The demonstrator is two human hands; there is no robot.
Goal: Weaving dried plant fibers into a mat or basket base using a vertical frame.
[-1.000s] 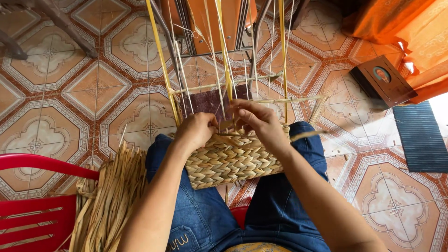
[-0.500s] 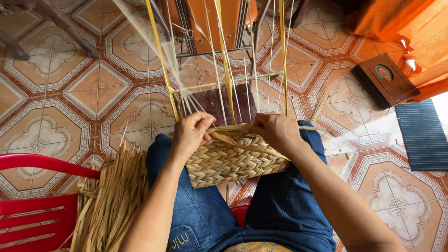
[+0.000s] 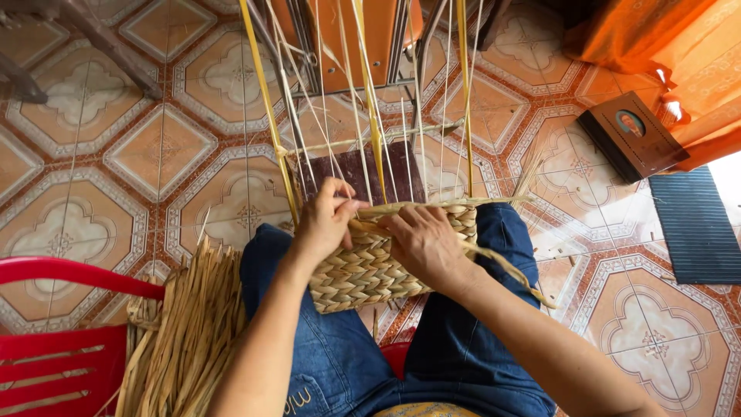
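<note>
My hands cover part of the woven mat's [image 3: 363,270] top edge; its upright strands [image 3: 370,93] and the red chair [image 3: 54,340] run out of frame.

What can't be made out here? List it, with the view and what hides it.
Head view only:
- Upper ends of the upright strands: cut off by the top edge.
- Woven panel under the left hand and right hand: covered by them.
- Grip on the loose strand: fingertips curl out of sight.
- Red chair: cut by the left edge.
- Bundle of dry strips: lower end runs off the bottom.
</note>
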